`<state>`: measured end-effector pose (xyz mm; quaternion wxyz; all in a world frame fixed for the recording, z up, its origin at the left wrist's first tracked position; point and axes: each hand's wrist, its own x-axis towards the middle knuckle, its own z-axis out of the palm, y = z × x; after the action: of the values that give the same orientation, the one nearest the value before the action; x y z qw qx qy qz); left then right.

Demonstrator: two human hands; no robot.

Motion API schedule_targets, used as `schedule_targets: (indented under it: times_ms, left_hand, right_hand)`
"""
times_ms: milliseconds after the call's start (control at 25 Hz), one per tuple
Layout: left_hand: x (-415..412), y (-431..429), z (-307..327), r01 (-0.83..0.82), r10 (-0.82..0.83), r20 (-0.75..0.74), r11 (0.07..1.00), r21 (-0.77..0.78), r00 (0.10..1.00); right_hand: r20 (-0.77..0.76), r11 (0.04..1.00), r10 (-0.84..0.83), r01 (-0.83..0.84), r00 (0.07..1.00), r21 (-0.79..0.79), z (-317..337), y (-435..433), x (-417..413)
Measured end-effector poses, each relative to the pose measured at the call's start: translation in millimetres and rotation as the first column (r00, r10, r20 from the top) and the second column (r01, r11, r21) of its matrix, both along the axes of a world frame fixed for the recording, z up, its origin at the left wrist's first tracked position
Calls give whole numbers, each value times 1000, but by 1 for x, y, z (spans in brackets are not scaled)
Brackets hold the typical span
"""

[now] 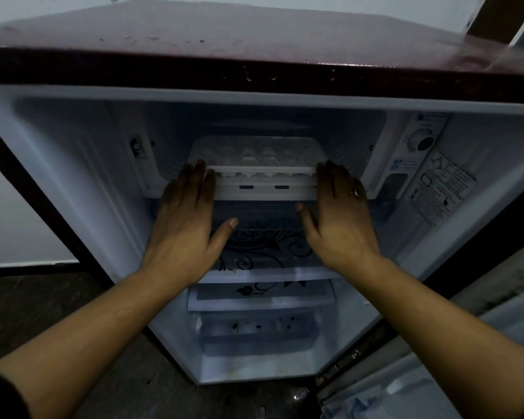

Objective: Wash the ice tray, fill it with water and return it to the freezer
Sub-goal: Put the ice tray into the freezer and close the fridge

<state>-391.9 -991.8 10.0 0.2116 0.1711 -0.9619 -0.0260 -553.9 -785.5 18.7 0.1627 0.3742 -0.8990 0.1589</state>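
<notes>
- Left hand (185, 219): fingers extended and held together, thumb spread wide; the fingertips rest against the left end of the ice tray (254, 160). Nothing is clasped; the hand lies flat and open.
- Right hand (339, 213): same flat, open pose, thumb splayed inward, fingertips against the tray's right end; a ring (356, 192) sits on one finger.
- Ice tray: white moulded plastic with rows of rounded cells, long axis running left to right, one long edge facing the viewer. It lies level in the freezer compartment (266, 122) at the top of the open refrigerator (73, 164).
- Below: glass shelves (263, 252) printed with a dark floral scroll; a round thermostat dial (421, 141) on the right wall.
- Cabinet top (254, 34): dark maroon, glossy, spotted.
</notes>
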Motion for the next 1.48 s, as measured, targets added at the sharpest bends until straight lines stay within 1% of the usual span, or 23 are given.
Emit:
schedule_targets:
  times_ms: [200,400,520,600,720,840,1000,1200,1360,1480]
  left_hand:
    - [-14,-8,4,-14,15,63,1000,-16,998]
    - [-17,-11,13,-20,17,114,999,29,993]
    - [-10,-4,18,-15,7,88,996,88,996]
    - [2,9,21,10,-18,62,993,117,998]
    - [27,38,31,55,-67,54,980,190,996]
    - [59,71,45,105,-123,54,960,261,991]
    - [109,116,64,213,-244,51,915,342,968]
    - [152,166,74,368,-402,11,850,377,916]
    - [164,216,83,514,-546,-29,767,384,837]
    - [161,266,95,620,-649,-60,690,372,758]
  right_hand:
    - [33,991,-43,39,999,126,4,-16,-8]
    - [118,982,-67,44,991,185,12,-24,-11]
    - [128,982,-89,66,988,175,21,-17,5]
    - [132,987,-90,71,987,147,27,-7,29]
    - [179,990,-99,80,979,113,38,13,74]
    - [235,989,-136,118,963,89,51,39,125]
    - [306,972,-232,212,923,96,68,82,197]
    - [332,933,-354,356,874,57,79,146,275]
    - [333,862,-480,507,811,10,88,206,318]
    - [320,784,-582,621,748,-26,99,260,339]
